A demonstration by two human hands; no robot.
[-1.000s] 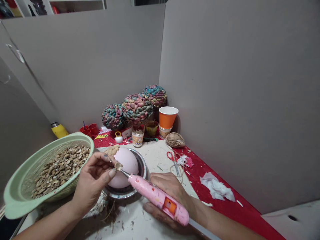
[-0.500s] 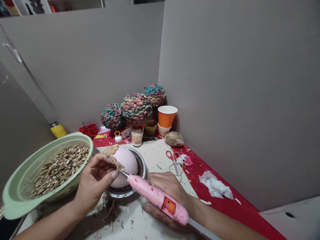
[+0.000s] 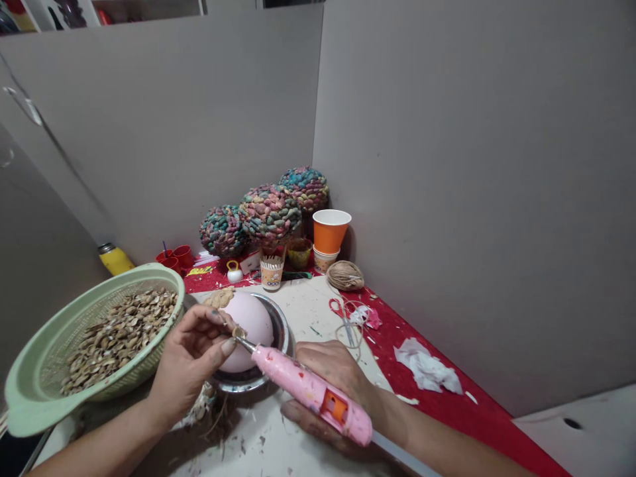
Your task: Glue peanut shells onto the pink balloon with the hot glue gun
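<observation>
My left hand [image 3: 191, 358] pinches a small tan shell [image 3: 238, 332] between thumb and fingers. My right hand [image 3: 338, 377] is wrapped round a pink glue gun [image 3: 308, 391], a translucent stick protruding from its rear. The gun's metal tip meets or nearly meets the shell. Behind them a pale pink ball [image 3: 253, 321] rests in a metal bowl [image 3: 284, 338], with a patch of tan shells [image 3: 221, 297] on its upper left. To the left, a green colander [image 3: 30, 391] holds a heap of similar shells [image 3: 119, 338].
Behind stand multicoloured shell-covered balls [image 3: 271, 215], an orange cup [image 3: 330, 232], a patterned cup [image 3: 271, 273] and red cups [image 3: 183, 256]. A yellow bottle [image 3: 116, 260] lies at left. Twine [image 3: 345, 275], scissors [image 3: 336, 306] and crumpled tissue [image 3: 427, 366] are on the right.
The view has shifted very slightly. Both hands keep the same hold on the shell and the glue gun.
</observation>
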